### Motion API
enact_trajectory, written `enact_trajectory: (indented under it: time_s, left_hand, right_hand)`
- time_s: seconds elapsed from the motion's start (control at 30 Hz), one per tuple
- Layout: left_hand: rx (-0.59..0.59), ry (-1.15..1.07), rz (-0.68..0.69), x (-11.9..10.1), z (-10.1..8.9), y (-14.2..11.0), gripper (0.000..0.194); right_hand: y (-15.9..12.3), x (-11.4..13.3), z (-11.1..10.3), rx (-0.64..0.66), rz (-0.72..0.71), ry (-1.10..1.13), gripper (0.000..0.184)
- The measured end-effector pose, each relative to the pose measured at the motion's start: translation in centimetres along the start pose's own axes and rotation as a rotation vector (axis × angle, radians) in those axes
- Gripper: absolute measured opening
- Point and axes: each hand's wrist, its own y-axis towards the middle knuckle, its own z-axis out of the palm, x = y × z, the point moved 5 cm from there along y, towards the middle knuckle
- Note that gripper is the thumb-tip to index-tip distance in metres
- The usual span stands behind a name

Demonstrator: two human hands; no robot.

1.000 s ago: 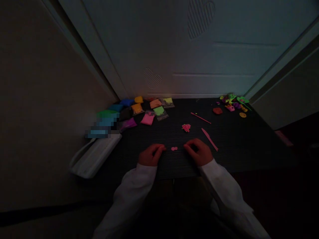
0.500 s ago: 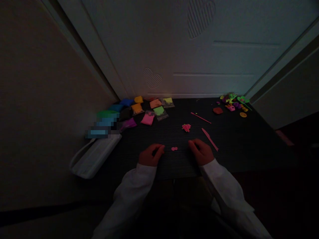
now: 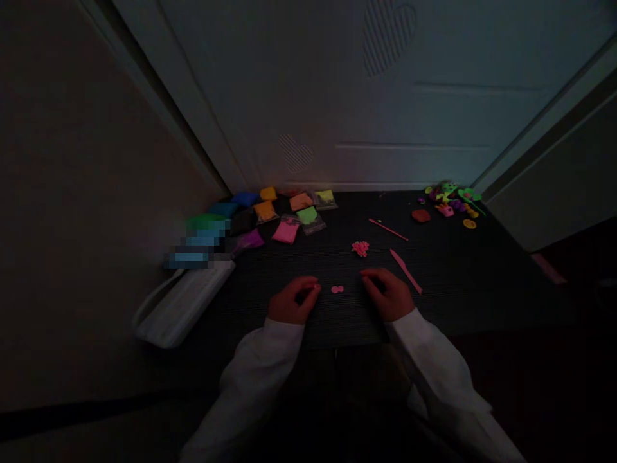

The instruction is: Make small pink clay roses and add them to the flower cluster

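The scene is very dim. My left hand (image 3: 293, 300) rests on the dark mat (image 3: 337, 321) with its fingers curled in; what they hold, if anything, is too dark to see. My right hand (image 3: 388, 294) lies a little to the right, fingers also curled. Between the hands sit two small flat pink clay pieces (image 3: 337, 289), touching neither hand. A pink clay flower-like cluster (image 3: 360, 247) lies beyond them. A pink plastic knife tool (image 3: 405, 271) lies just right of my right hand.
Several coloured clay packets (image 3: 285, 218) lie at the back left, a thin pink stick tool (image 3: 388, 229) at mid back, small clay figures (image 3: 450, 202) at the back right. A white pouch (image 3: 180, 305) lies at the left. A white door (image 3: 385, 116) stands behind.
My right hand's fingers have shifted slightly towards the pink pieces; my left hand has barely moved. The view tilted down a touch.
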Motion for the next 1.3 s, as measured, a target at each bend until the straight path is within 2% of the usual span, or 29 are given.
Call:
enact_trajectory:
  time_s: [0.17,0.33,0.6,0.93,1.1,1.3]
  left_hand:
    - [-0.010,-0.022,-0.003,-0.2,0.0,0.0,0.018]
    - [0.003,-0.001,-0.008,-0.1,0.0,0.0,0.016]
    - [0.024,0.042,0.020,-0.3,-0.1,0.0,0.018]
    - [0.033,0.038,0.012,-0.2,0.0,0.0,0.017]
    - [0.033,0.031,0.024,-0.2,0.0,0.1,0.017]
    - [0.031,0.039,0.030,-0.3,0.0,0.1,0.017]
  right_hand:
    - [-0.1,-0.3,0.0,-0.008,0.060,0.015,0.020]
    - [-0.2,-0.1,0.0,0.003,0.043,0.067,0.022]
    - [-0.1,-0.3,0.2,0.013,0.078,0.014,0.016]
    - [-0.2,-0.1,0.5,0.062,0.014,-0.024,0.015]
    - [-0.1,0.4,1.2,0.116,-0.138,-0.194,0.013]
    - [-0.1,0.3,1.7,0.125,-0.163,-0.323,0.016]
